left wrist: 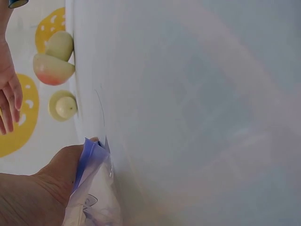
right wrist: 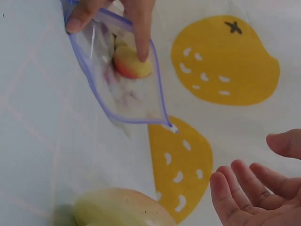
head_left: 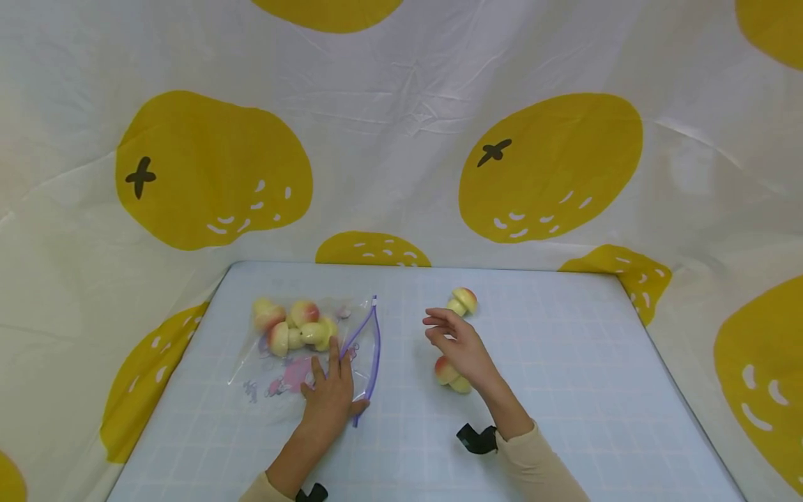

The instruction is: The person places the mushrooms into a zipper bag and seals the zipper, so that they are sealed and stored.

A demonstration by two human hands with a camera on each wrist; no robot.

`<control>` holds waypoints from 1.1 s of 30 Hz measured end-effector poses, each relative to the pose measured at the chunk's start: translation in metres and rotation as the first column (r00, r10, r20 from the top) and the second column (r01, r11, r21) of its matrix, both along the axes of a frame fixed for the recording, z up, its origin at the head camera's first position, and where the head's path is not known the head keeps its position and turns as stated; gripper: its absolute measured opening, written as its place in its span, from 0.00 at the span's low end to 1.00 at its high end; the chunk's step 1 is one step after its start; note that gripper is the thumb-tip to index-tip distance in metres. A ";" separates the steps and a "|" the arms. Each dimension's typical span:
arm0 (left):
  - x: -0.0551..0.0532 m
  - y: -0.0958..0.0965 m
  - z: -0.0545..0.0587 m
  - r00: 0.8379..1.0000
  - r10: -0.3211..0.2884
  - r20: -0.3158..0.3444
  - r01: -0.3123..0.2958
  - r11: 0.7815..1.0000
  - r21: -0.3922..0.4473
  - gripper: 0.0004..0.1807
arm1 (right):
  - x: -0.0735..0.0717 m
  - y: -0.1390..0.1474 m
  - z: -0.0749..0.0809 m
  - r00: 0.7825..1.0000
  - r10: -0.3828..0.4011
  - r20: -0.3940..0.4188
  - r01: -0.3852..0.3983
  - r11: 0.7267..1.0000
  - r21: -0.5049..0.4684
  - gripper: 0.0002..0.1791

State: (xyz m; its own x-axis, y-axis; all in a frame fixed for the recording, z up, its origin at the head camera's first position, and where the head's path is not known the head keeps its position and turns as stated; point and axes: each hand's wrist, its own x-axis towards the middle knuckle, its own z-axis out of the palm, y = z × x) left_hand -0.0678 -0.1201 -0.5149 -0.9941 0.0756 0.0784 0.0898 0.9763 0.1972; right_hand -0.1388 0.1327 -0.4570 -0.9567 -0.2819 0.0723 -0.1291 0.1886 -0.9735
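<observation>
Two mushrooms [head_left: 463,300] lie by the loose-fingered right hand [head_left: 461,346]. Nearer the desk's [head_left: 596,369] left edge, the wide-fingered left hand [head_left: 330,396] touches a bag [head_left: 288,380].

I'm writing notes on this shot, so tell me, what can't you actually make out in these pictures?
- Head view: the bluish print on the plastic bag is too small to read.
- Head view: part of the nearer mushroom is hidden by the right hand.
- Left wrist view: the bag's lower part is cut off by the bottom edge.
- Right wrist view: a loose mushroom is cut off by the bottom edge.
</observation>
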 end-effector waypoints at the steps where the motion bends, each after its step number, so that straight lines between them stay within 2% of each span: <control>1: 0.000 0.000 0.000 1.000 -0.002 -0.003 0.002 1.000 -0.001 0.56 | -0.001 0.003 0.000 1.000 -0.003 -0.003 0.003 1.000 0.003 0.21; 7: 0.000 -0.001 -0.001 1.000 -0.001 0.000 0.001 1.000 0.006 0.56 | -0.008 0.016 0.000 0.999 -0.040 -0.025 0.040 0.999 0.016 0.21; 11: -0.001 -0.001 -0.002 1.000 0.009 0.019 -0.009 1.000 0.021 0.56 | -0.015 0.025 -0.002 0.996 -0.070 -0.050 0.070 0.998 -0.012 0.20; 15: -0.002 0.000 -0.002 1.000 0.012 0.027 -0.012 1.000 0.023 0.56 | -0.026 0.035 -0.003 0.992 -0.101 -0.080 0.098 0.994 -0.046 0.20; 24: -0.002 -0.001 -0.002 0.999 0.007 0.032 -0.008 1.000 0.022 0.56 | -0.055 0.057 0.002 0.976 -0.197 -0.096 0.195 0.980 -0.021 0.21; 27: -0.002 -0.001 -0.002 1.000 0.005 0.031 -0.006 1.000 0.024 0.55 | -0.064 0.062 0.005 0.972 -0.217 -0.088 0.217 0.976 -0.015 0.21; 33: -0.001 0.000 -0.001 1.000 0.001 0.014 -0.001 1.000 0.017 0.55 | -0.068 0.061 0.020 0.964 -0.251 -0.094 0.251 0.968 -0.009 0.20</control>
